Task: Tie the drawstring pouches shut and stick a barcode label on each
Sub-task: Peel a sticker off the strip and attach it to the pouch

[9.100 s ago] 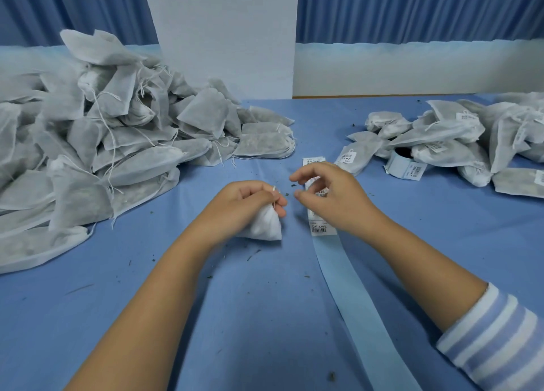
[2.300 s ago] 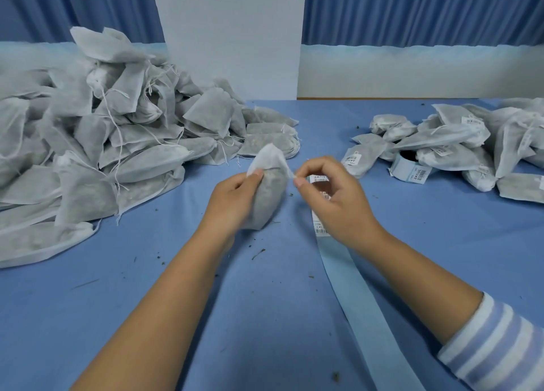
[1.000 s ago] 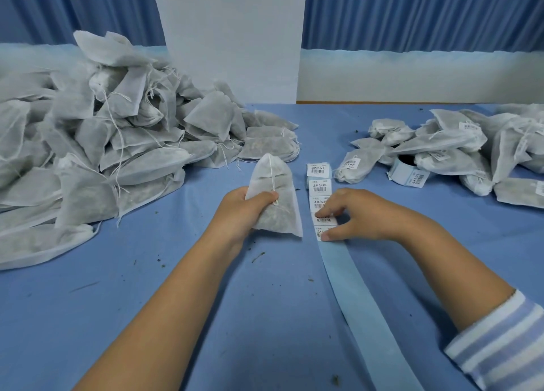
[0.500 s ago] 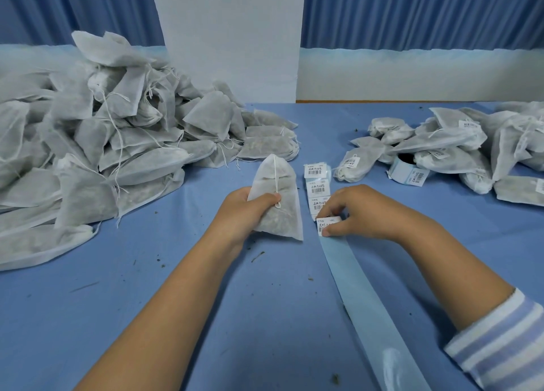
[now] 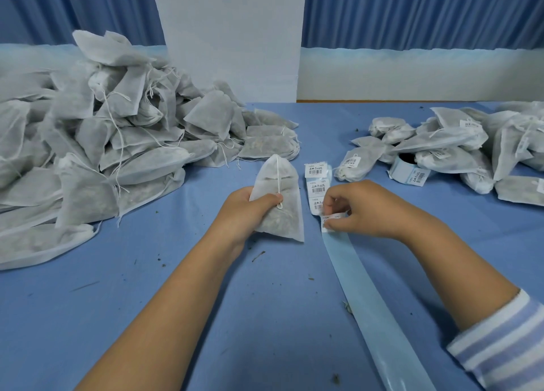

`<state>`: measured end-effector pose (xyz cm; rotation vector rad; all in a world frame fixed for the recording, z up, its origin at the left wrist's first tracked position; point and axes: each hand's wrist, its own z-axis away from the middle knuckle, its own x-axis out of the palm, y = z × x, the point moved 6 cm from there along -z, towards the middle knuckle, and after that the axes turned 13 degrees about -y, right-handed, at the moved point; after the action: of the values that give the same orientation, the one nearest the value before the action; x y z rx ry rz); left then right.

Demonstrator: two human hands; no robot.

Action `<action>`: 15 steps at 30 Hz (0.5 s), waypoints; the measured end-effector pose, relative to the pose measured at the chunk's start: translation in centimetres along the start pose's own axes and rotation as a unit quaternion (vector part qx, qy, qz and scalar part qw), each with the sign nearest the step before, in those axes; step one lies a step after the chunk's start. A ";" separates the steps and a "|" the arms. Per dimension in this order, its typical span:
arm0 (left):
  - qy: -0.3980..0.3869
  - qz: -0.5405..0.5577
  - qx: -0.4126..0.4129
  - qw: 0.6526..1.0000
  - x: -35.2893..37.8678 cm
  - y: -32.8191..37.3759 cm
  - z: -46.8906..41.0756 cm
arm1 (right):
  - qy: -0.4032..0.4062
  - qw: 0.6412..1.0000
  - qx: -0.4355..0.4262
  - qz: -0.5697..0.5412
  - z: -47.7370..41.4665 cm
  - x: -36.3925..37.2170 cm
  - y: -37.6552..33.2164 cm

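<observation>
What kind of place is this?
Probably a packing or labelling workbench: a heap of unlabelled pouches on the blue table, a smaller heap of labelled pouches, and a strip of barcode labels.

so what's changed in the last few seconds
The right hand let go of the drawstring, dropped to the label strip and now pinches one barcode label, peeling it off the backing. The left hand still grips the pouch. The unlabelled pile and labelled pile stayed put.

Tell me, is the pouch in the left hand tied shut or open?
Shut: the pouch top is gathered to a point, and its drawstring hangs down the front to a small knot.
</observation>
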<state>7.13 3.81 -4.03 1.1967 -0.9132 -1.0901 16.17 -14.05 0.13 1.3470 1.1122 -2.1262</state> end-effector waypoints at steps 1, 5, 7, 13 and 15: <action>0.000 -0.001 0.000 1.000 0.0 0.0 0.0 | -0.001 1.000 -0.005 -0.011 0.1 0.0 -0.1; -0.002 0.000 0.000 1.000 0.0 -0.1 0.0 | -0.011 0.999 -0.006 -0.051 0.5 -0.3 -0.1; -0.004 0.002 -0.001 1.000 0.0 -0.1 0.0 | -0.024 0.997 -0.003 -0.071 0.6 -0.4 -0.1; 0.003 0.012 -0.014 1.000 -0.1 -0.2 -0.1 | -0.076 0.986 -0.011 -0.148 0.8 -0.4 0.2; -0.004 0.011 -0.017 1.000 0.0 -0.2 -0.1 | -0.030 0.984 -0.028 -0.176 0.7 -1.0 0.2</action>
<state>7.18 3.82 -4.24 1.1517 -0.9078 -1.0885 16.38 -14.85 1.06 1.1166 1.4634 -2.3384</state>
